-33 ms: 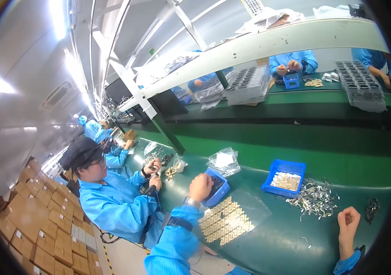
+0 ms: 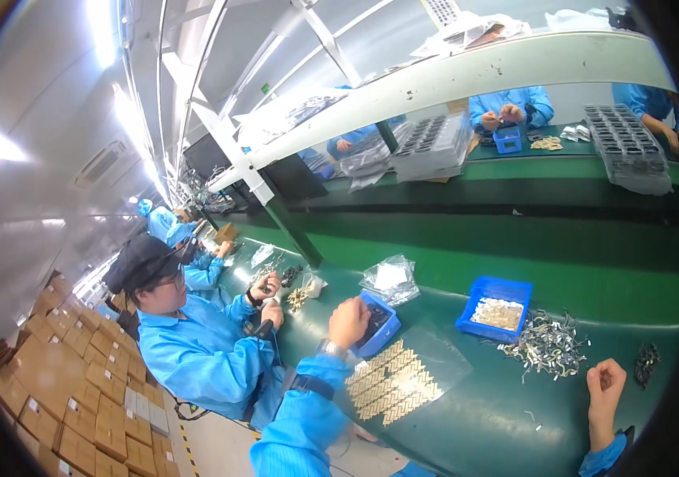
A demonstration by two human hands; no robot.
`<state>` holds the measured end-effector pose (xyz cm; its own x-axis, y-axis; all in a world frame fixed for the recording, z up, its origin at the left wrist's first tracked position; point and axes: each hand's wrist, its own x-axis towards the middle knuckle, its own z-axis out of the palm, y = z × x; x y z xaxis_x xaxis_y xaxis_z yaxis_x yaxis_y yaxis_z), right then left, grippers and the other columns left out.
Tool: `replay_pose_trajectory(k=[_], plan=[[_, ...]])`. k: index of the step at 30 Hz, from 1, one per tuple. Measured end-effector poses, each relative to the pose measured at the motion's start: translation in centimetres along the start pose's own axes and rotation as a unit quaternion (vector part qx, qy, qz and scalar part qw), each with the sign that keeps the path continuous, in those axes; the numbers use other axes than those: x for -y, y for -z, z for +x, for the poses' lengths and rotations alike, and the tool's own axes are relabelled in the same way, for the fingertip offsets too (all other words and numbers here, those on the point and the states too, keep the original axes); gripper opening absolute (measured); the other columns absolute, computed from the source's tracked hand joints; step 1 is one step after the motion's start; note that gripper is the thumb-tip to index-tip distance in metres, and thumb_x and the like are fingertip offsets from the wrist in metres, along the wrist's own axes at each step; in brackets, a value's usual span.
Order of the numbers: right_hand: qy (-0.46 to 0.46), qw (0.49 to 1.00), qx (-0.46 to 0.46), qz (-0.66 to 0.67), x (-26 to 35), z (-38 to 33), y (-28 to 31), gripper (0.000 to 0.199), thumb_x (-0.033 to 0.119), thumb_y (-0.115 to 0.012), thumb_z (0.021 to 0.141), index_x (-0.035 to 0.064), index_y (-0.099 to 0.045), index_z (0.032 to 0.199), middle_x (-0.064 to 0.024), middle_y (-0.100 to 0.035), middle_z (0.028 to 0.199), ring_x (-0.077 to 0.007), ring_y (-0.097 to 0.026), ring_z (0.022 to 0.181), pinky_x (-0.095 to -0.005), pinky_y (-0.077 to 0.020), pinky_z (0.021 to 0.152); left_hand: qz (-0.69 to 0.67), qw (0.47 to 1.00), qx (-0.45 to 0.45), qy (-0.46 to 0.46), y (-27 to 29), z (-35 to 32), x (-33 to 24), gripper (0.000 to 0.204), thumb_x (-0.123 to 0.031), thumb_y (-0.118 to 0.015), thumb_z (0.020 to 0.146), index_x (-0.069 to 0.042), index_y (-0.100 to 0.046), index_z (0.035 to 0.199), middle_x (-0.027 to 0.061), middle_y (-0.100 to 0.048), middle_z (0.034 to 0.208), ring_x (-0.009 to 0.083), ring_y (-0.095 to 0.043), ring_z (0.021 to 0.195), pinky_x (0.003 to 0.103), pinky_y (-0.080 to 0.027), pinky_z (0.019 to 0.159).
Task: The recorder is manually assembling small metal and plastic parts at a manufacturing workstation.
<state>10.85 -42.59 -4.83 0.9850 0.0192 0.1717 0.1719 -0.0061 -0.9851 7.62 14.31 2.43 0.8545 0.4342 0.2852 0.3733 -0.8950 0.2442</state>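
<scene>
From afar, I watch the left hand (image 2: 348,324) at the left blue box (image 2: 379,339) on the desk (image 2: 498,429), the right hand (image 2: 606,385) between a parts heap (image 2: 550,346) and a dark pile (image 2: 647,365); whether their fingers grip anything, I cannot tell

Legibility check: I can read no text, brand or number from here. White labels (image 2: 34,404) on the stacked brown cartons (image 2: 108,432), to my left: print too small for me to make out. Small green sign (image 2: 265,89), in the background left of the long white shelf (image 2: 514,67): content unresolved. White sheet (image 2: 439,11) above that shelf, rows of dark marks: I cannot tell whether these are characters.
</scene>
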Motion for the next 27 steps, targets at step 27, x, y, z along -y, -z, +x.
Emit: replay_pose_trajectory(k=[27], plan=[[0.051,0.996,-0.063,-0.027,-0.3,-2.4,0.4,0.018,0.010,-0.072,0.089,0.0073,-0.055,0.091,0.0018,-0.048,0.081,-0.0077,-0.045,0.071,-0.0227,-0.0345,0.061,-0.546,0.735,0.224,-0.334,-5.2,-15.3,-32.8,0.023,-0.003,-0.063,0.091,-0.002,-0.062,0.114,0.0169,-0.067,0.105,0.0357,-0.067,0.090,0.038,-0.055,0.076]])
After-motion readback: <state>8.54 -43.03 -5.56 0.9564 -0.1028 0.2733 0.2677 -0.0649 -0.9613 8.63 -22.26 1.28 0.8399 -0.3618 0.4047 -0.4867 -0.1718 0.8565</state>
